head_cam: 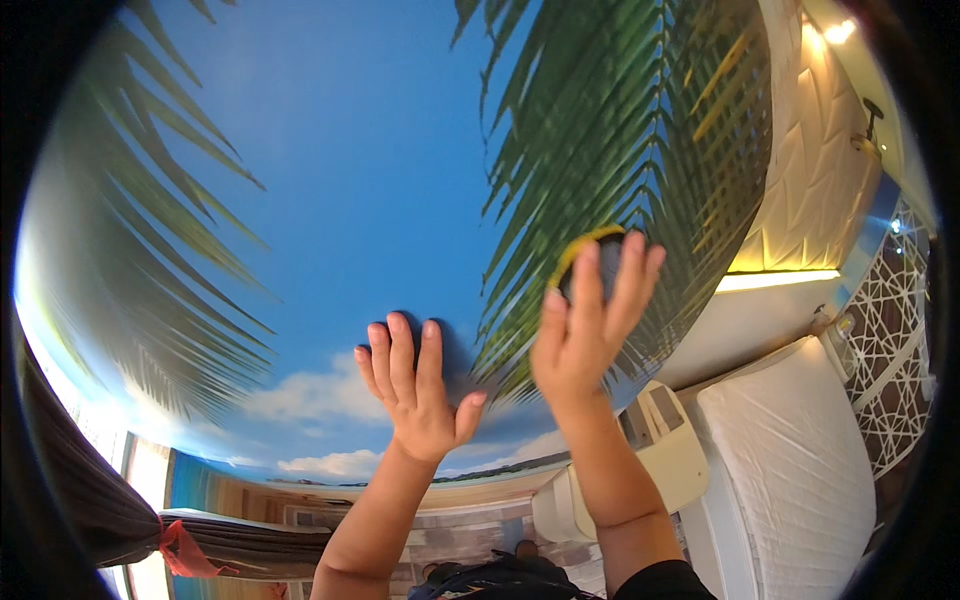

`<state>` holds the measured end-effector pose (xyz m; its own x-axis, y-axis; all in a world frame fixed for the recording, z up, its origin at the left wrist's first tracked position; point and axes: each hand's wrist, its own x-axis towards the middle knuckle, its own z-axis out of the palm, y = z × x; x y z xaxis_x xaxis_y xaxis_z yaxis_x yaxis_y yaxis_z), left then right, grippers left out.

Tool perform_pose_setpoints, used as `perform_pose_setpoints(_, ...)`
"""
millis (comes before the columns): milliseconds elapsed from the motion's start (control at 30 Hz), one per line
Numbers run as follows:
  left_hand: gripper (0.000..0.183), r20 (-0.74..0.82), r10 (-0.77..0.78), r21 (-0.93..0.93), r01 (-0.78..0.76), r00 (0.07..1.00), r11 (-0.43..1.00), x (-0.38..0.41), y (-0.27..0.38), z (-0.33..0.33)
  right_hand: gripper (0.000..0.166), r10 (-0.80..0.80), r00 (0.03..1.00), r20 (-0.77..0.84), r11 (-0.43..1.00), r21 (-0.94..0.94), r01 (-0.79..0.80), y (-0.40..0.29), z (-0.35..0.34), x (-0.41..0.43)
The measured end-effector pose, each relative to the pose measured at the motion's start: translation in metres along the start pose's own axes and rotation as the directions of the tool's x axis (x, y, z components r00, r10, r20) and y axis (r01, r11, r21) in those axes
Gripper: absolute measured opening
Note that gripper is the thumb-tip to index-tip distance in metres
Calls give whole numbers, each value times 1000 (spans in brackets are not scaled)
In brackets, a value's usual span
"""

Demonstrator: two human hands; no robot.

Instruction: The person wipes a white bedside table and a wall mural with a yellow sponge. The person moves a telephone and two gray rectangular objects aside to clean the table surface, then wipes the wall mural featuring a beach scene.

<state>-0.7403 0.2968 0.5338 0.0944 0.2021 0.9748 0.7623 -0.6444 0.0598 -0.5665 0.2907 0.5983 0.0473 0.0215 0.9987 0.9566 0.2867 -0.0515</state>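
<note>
A wall mural (390, 172) of blue sky, clouds and palm fronds spreads before me. My left hand (420, 390) lies with its fingers spread on the blue and cloud part, palm towards the wall and nothing in it. To the right, my right hand (592, 322) grips a round pad (609, 262) with a dark back and a yellow edge. The pad rests against the printed green palm frond (600, 165). My fingers partly cover it, so its underside and exact kind are hidden. Both arms reach up from the bottom of the view.
A bed with a white mattress (787, 442) stands at the lower right, beside a cream cabinet (671, 457). A padded headboard panel (810, 165) is lit on the right. Dark curtains (82, 480), tied with red cloth (187, 551), hang lower left. Below is a wood-patterned floor (465, 544).
</note>
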Motion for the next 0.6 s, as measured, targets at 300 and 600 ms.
perform_pose_setpoints(300,67,-8,-75,109,75,997,991,5,-50,-32,40,-285,948,142,958,2,287,-31,15,-100)
perform_pose_setpoints(600,69,-83,3,174,12,997,985,-7,-73,-25,38,-58,997,41,997,-49,60,-59,28,-15)
